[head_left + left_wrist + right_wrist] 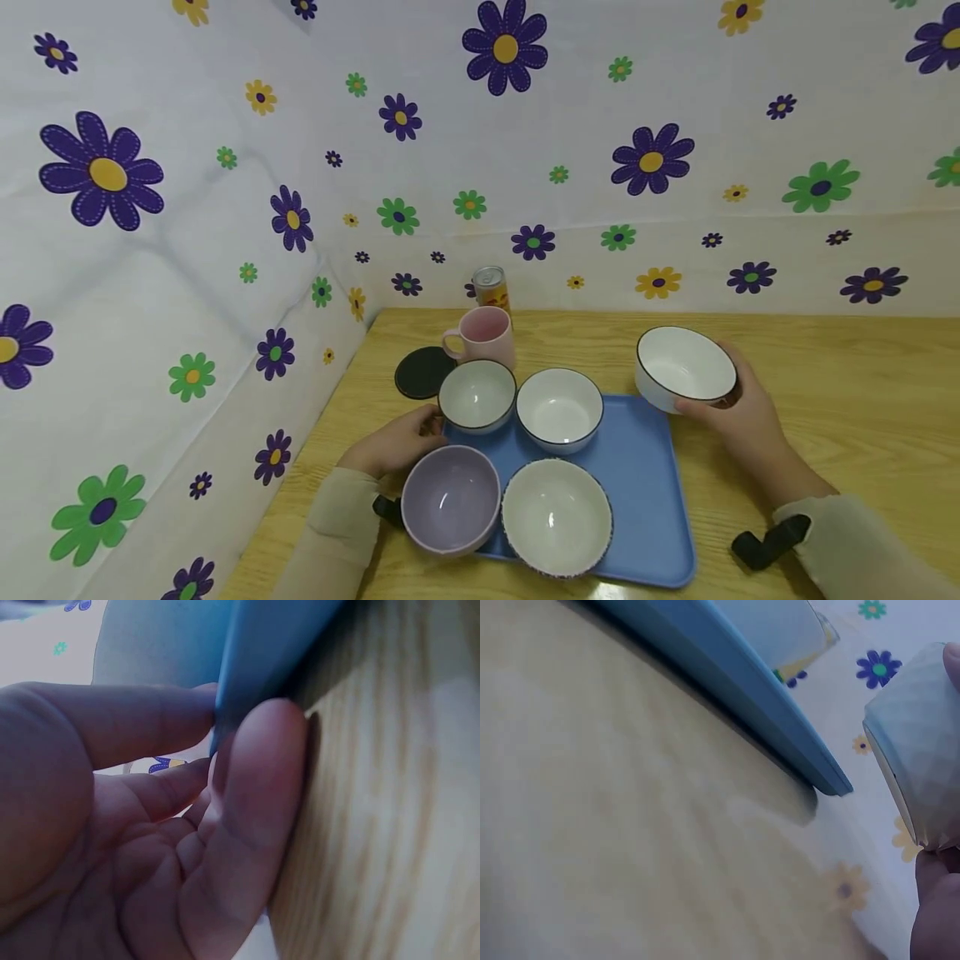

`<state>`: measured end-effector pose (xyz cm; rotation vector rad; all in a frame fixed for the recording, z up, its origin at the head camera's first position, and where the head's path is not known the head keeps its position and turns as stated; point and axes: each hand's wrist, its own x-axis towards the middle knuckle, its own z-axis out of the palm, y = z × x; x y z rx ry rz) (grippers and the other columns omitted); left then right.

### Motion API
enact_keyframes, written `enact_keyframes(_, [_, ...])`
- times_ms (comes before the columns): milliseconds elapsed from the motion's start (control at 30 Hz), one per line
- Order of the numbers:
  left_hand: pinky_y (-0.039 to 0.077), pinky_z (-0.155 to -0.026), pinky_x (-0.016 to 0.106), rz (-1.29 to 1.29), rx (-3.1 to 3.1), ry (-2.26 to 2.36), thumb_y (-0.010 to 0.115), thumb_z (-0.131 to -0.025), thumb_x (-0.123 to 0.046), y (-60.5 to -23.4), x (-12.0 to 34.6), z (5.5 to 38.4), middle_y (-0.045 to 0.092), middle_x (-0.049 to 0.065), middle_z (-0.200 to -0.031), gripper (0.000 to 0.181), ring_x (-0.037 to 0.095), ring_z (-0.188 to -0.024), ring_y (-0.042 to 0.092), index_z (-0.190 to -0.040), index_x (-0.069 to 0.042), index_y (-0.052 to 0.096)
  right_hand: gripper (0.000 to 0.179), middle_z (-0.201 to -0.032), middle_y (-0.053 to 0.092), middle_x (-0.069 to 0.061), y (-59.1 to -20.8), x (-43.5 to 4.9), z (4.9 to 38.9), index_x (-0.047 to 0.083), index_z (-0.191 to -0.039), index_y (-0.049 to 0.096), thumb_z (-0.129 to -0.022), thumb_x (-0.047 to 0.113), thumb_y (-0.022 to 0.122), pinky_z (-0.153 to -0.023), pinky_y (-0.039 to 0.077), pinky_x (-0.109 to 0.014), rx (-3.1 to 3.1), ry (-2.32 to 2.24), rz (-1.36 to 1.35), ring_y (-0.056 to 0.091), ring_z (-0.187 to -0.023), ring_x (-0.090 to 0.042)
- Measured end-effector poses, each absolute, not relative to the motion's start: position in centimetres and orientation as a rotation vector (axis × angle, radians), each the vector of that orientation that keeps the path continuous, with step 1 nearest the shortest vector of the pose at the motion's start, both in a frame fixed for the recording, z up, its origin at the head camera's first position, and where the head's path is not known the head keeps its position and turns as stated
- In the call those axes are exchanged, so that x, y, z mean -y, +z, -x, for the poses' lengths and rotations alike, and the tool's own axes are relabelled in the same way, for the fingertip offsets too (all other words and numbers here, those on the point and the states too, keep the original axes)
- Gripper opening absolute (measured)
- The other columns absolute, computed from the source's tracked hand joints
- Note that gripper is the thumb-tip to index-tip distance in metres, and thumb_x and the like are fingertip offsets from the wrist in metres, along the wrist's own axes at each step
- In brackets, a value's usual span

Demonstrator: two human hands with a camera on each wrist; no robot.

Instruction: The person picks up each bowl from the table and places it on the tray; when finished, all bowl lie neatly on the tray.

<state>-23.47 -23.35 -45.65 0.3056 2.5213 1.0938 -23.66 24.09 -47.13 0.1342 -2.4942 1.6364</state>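
Note:
My right hand (738, 412) grips a white bowl with a dark rim (686, 367), raised and tilted by the far right corner of the blue tray (637, 483). In the right wrist view the bowl's textured outside (922, 742) shows, with fingers at its edge. My left hand (401, 442) pinches the tray's left edge; close up in the left wrist view, its fingers (262, 772) meet the blue rim (259, 667) just over the wood. On the tray sit two dark-rimmed white bowls (477, 396) (560, 408), a purple bowl (452, 500) and a speckle-rimmed white bowl (557, 517).
A pink mug (486, 333) stands behind the tray, with a drink can (491, 287) at its back. Left of the mug lies a black round coaster (422, 372). Flower-patterned cloth (570, 150) walls the wooden table (862, 392) at the back and left.

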Motion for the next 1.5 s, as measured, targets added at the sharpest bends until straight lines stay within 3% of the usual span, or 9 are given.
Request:
enact_keyframes(167, [0.044, -0.078, 0.035, -0.304, -2.522, 1.087, 0.062, -0.095, -0.017, -45.7, 23.4, 23.4, 0.057, 0.006, -0.099, 0.039, 0.02, -0.091, 0.054, -0.131, -0.002, 0.055, 0.101, -0.153, 0.031, -0.02, -47.2, -23.8, 20.8, 0.01, -0.161, 0.014, -0.085, 0.006, 0.08, -0.089, 0.037, -0.002, 2.45, 1.692, -0.215, 0.039, -0.123, 0.001])
enact_keyframes(267, [0.044, -0.079, 0.036, -0.288, -2.519, 1.089, 0.063, -0.096, -0.016, -45.5, 23.3, 23.3, 0.057, 0.006, -0.099, 0.04, 0.021, -0.092, 0.054, -0.132, -0.002, 0.055, 0.102, -0.15, 0.032, -0.013, -47.4, -23.7, 19.3, 0.009, -0.161, 0.013, -0.083, -0.002, 0.078, -0.089, 0.04, -0.004, 2.403, 1.792, -0.244, 0.04, -0.117, 0.008])
enact_keyframes(433, [0.043, -0.079, 0.036, -0.278, -2.52, 1.097, 0.063, -0.096, -0.016, -45.4, 23.3, 23.2, 0.057, 0.006, -0.099, 0.04, 0.021, -0.092, 0.054, -0.132, -0.002, 0.055, 0.105, -0.143, 0.035, 0.006, -47.6, -23.6, 17.2, 0.008, -0.161, 0.015, -0.078, -0.01, 0.078, -0.088, 0.044, -0.007, 2.365, 1.861, -0.321, 0.044, -0.116, 0.008])
enact_keyframes(600, [0.043, -0.078, 0.036, -0.28, -2.517, 1.105, 0.064, -0.095, -0.016, -45.4, 23.3, 23.3, 0.057, 0.006, -0.099, 0.041, 0.021, -0.092, 0.054, -0.133, -0.002, 0.055, 0.108, -0.14, 0.041, 0.013, -47.7, -23.3, 15.4, 0.004, -0.159, 0.021, -0.07, -0.018, 0.078, -0.086, 0.048, -0.012, 2.315, 1.865, -0.468, 0.051, -0.115, 0.005])
enact_keyframes(833, [0.044, -0.082, 0.037, -0.286, -2.516, 1.094, 0.064, -0.096, -0.017, -45.5, 23.3, 23.5, 0.058, 0.006, -0.101, 0.044, 0.021, -0.095, 0.054, -0.136, -0.002, 0.053, 0.113, -0.14, 0.046, 0.015, -47.5, -22.6, 14.2, 0.003, -0.158, 0.024, -0.064, -0.017, 0.083, -0.089, 0.047, -0.012, 2.343, 1.801, -0.566, 0.053, -0.115, 0.003])
enact_keyframes(1500, [0.045, -0.082, 0.038, -0.285, -2.522, 1.09, 0.064, -0.095, -0.016, -45.3, 23.2, 23.3, 0.058, 0.006, -0.103, 0.048, 0.022, -0.096, 0.055, -0.138, 0.0, 0.052, 0.112, -0.135, 0.052, 0.012, -47.5, -21.5, 14.1, -0.007, -0.154, 0.021, -0.063, -0.018, 0.085, -0.082, 0.055, -0.022, 2.319, 1.897, -0.791, 0.059, -0.109, -0.006])
